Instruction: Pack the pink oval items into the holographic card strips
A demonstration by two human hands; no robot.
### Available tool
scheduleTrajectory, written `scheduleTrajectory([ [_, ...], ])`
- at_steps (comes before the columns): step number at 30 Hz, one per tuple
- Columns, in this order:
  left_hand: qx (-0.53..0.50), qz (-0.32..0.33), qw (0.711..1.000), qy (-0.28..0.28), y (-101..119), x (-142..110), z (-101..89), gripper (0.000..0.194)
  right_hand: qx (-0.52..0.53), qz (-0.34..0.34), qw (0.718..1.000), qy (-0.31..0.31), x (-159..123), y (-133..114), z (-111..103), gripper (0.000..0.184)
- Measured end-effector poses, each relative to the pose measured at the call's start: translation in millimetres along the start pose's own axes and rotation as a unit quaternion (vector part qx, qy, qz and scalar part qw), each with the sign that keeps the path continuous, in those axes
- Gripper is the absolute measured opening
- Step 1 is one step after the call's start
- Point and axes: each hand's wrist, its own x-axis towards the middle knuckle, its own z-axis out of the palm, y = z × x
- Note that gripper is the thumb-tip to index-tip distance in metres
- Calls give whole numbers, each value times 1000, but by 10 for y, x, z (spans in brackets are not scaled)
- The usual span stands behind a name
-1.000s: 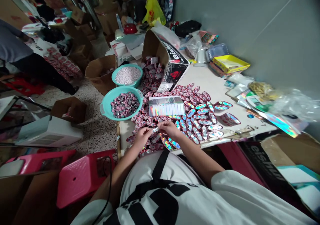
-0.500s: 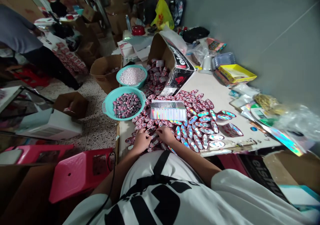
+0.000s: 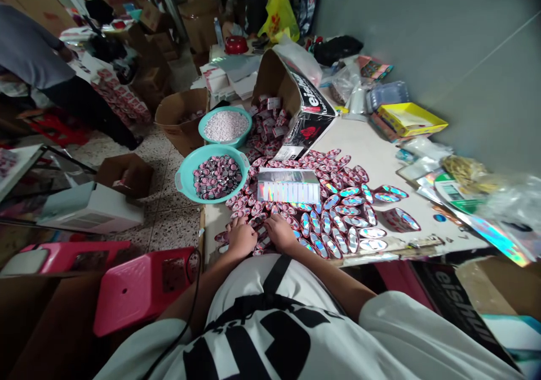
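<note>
My left hand point(image 3: 242, 238) is closed, its curled fingers down among small pink-and-red open packs point(image 3: 234, 204) near the table's front edge. Close beside it, my right hand point(image 3: 281, 234) is bent over the same packs, fingers together and pointing down. What either hand grips is hidden under the fingers. Packs on the left carry round pink pieces, while those on the right show shiny silver oval openings point(image 3: 332, 200). A silver-and-white striped block point(image 3: 288, 186) lies on the packs just beyond my hands. A turquoise basin point(image 3: 182, 185) of small round pink and silver tins stands at the left.
Behind it sits another turquoise basin point(image 3: 207, 135) of small white pieces. A tipped carton point(image 3: 310, 135) spills packs onto the table. A yellow tray point(image 3: 412, 119) and plastic bags lie along the wall. Pink stools point(image 3: 127, 295) stand at left; people point(image 3: 36, 58) are beyond.
My left hand's fingers have turned further down into the packs, and my right hand has shifted slightly. The whole view has moved a little; the basins and striped block stay in place.
</note>
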Motion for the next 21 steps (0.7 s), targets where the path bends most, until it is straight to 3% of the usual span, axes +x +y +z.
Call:
scheduleTrajectory([
  [12,-62,-24,998,-9,-21,-9,-50,20,69,9,996,64,-14,62,62,27],
  [21,-39,-35,999,-8,1,12,-33,17,48,11,998,37,10,41,27,25],
])
